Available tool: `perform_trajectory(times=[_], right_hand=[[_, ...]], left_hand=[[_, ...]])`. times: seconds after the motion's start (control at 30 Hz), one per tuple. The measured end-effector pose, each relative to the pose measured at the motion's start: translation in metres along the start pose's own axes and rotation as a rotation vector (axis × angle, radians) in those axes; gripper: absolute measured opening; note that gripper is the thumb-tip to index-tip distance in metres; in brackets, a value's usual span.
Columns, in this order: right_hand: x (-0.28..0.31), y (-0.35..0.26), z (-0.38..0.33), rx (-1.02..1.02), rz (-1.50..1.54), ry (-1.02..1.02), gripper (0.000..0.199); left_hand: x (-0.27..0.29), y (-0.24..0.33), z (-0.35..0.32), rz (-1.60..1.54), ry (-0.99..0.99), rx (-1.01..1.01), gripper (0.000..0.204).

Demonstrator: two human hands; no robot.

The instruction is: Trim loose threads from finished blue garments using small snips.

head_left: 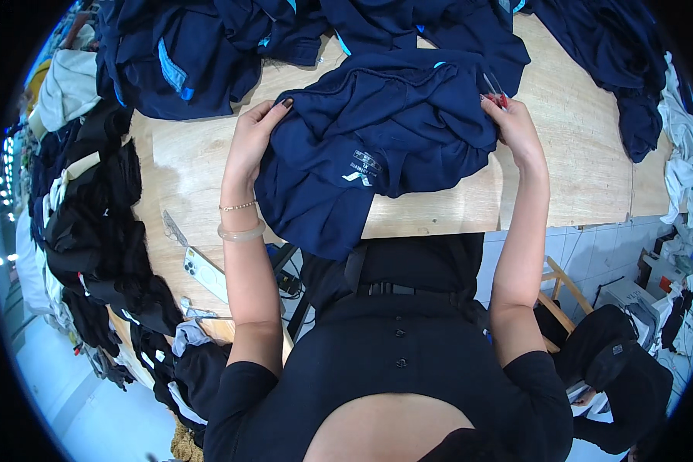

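A navy blue garment (408,127) is stretched between my two hands over the table, bunched in folds, with a white printed mark on its inside. My left hand (252,138) pinches its upper left edge between thumb and fingers. At the upper right edge, my right hand (519,132) is closed on the cloth. Small scissors (495,86) with red on the handle also sit in that hand, their thin metal blades pointing up and away from me. The garment's lower left part hangs over the table's near edge. Most of my fingers are hidden behind the cloth.
Navy garments with light blue trim (177,61) lie heaped along the far side. More navy cloth (604,61) is at the far right. A pile of black garments (92,223) lines the left. A phone (202,271) rests on the wooden table (574,173) near my left forearm.
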State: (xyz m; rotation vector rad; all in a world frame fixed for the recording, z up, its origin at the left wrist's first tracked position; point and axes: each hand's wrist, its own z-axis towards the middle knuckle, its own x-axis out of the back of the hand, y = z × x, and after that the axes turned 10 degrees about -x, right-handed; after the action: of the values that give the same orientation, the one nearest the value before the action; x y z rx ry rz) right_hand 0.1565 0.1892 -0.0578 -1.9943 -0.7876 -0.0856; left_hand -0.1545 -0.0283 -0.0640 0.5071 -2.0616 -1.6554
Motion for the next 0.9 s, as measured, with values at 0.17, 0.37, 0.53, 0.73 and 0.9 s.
perform_trajectory(times=[0.17, 0.37, 0.53, 0.73, 0.9], right_hand=[[-0.001, -0.002, -0.002, 0.086, 0.045, -0.063, 0.01], [-0.011, 0.001, 0.008, 0.352, 0.122, 0.097, 0.005], [-0.003, 0.0, 0.01, 0.017, -0.109, -0.172, 0.02], [0.001, -0.011, -0.009, -0.045, -0.223, -0.224, 0.03], [0.006, -0.012, -0.011, -0.115, -0.285, -0.294, 0.025]], left_hand=[[-0.004, 0.006, -0.005, -0.146, -0.07, -0.005, 0.028], [-0.018, 0.024, -0.02, -0.614, 0.071, 0.155, 0.043], [-0.004, 0.012, -0.017, -1.032, -0.254, 0.031, 0.033], [-0.009, 0.03, -0.019, -0.445, -0.14, -0.189, 0.031], [0.001, 0.043, -0.021, -0.159, -0.248, -0.152, 0.031]])
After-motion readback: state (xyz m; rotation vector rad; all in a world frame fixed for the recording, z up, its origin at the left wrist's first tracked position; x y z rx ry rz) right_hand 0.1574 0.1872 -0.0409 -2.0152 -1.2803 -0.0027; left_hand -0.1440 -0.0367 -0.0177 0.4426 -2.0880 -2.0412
